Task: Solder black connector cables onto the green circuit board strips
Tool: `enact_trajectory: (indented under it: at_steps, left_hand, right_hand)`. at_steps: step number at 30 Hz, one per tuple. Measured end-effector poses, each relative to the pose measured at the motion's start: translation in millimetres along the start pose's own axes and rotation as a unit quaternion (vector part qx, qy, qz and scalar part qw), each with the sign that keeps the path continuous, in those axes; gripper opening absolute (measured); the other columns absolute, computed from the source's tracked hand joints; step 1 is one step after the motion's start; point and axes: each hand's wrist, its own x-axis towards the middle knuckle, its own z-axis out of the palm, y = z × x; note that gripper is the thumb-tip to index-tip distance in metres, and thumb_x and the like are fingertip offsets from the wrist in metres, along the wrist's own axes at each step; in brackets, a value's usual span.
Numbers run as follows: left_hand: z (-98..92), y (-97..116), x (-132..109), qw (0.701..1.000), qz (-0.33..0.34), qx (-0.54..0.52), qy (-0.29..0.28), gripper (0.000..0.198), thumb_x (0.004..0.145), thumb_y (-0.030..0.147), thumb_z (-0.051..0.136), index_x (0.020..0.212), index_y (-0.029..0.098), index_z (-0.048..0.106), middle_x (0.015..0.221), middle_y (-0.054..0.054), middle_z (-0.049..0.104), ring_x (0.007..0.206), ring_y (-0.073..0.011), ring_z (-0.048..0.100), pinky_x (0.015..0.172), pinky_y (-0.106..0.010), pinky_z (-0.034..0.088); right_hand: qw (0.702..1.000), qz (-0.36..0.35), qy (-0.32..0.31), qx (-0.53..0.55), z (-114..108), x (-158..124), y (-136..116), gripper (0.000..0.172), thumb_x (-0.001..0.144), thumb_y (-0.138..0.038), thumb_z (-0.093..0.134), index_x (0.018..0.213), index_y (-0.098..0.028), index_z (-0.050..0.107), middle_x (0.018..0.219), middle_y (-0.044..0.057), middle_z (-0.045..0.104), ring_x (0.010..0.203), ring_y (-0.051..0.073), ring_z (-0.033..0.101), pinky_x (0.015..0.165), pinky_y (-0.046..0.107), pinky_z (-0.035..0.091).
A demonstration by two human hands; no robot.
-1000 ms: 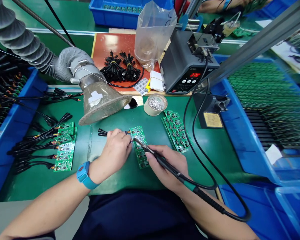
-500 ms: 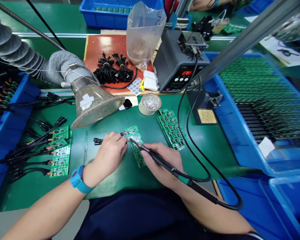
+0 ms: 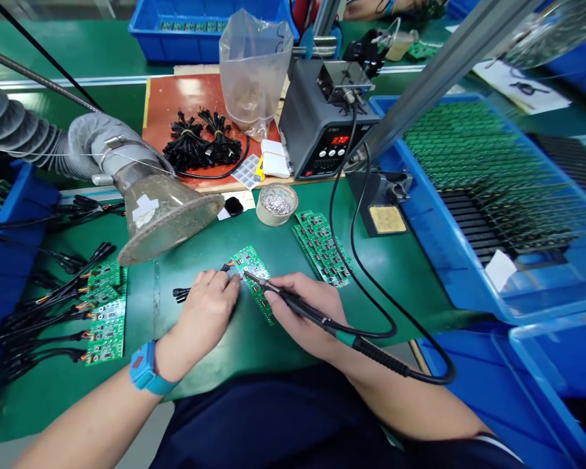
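Circuit board [image 3: 252, 263]: lay flat on the green bench [image 3: 237, 342] between the hands, long axis running away from the wearer, far end leaning left.
Soldering iron [image 3: 303, 310]: pointed forward and left, tip at or just above the board's left side.
Right hand [image 3: 312, 335]: grasped the iron like a pen.
Left hand [image 3: 205, 306]: fingers bunched beside the board's left edge; anything pinched was hidden.
Tip work: apparently soldering; the next move seemed to require a steady tip.

Circuit board [image 3: 254, 262] on bench [image 3: 244, 355]; left, wired boards [image 3: 110, 320]; right, board group [image 3: 321, 246]; far side, tub [image 3: 272, 219]; behind board group, soldering station [image 3: 303, 120].
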Motion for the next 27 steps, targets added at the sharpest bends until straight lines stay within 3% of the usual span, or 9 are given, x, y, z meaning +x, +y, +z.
enact_trajectory:
  at_steps: [4,12,27]
  left_hand:
    - [-1.1,-1.1,1.1,1.0,0.009,-0.01,0.007,0.024,0.103,0.014,0.047,0.113,0.009,0.068,0.081,-0.009,0.061,0.076,-0.0234,0.051,0.069,-0.036,0.042]
    - [-0.1,-1.0,0.9,1.0,-0.011,-0.02,0.001,0.025,0.104,0.016,0.045,0.111,0.015,0.069,0.08,-0.007,0.06,0.074,-0.0212,0.049,0.068,-0.035,0.041]
    - [-0.6,-1.6,2.2,1.0,-0.011,-0.025,0.007,0.024,0.104,0.019,0.049,0.11,0.012,0.071,0.079,-0.007,0.059,0.075,-0.0224,0.048,0.067,-0.035,0.039]
  right_hand:
    - [0.999,-0.019,-0.008,0.024,1.7,4.2,3.1,0.006,0.094,-0.022,0.065,0.1,-0.022,0.067,0.067,-0.003,0.07,0.058,0.013,0.066,0.06,0.024,0.053]
    - [0.999,-0.01,-0.024,0.029,3.2,9.7,2.9,0.007,0.095,-0.023,0.062,0.096,-0.023,0.069,0.065,-0.004,0.069,0.057,0.013,0.064,0.058,0.024,0.05]
    - [0.999,-0.016,-0.026,0.039,3.4,7.8,6.7,0.008,0.095,-0.021,0.063,0.1,-0.023,0.068,0.073,-0.003,0.07,0.063,0.013,0.066,0.063,0.024,0.05]
